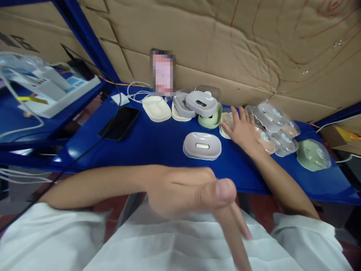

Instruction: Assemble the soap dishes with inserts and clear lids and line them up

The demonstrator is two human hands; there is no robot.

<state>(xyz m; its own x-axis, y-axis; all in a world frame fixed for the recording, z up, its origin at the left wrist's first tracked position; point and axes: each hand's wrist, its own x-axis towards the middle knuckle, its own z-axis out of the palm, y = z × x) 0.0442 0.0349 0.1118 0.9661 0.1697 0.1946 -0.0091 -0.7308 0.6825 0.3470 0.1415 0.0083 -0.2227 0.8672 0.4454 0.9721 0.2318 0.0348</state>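
Note:
My right hand (244, 130) lies spread over a soap dish (227, 119) in a cream or beige tone, its thumb and fingertips touching it; part of the dish is hidden. Close to the camera, my left hand (191, 192) hangs in front of the table, somewhat blurred, fingers stretched out and nothing in it. A grey soap dish (202, 146) with a slot in its middle sits alone near the table's front. Behind it, a grey slotted piece (201, 103) rests on a green dish (211, 119). A cream tray (156, 109) lies to their left.
Right of my right hand, several lidded dishes (272, 116) are stacked, and a green one (313, 155) stands nearer the right edge. A black phone (120, 122) lies at left under a black cable. Cardboard (197, 45) walls the back of the blue table (158, 150).

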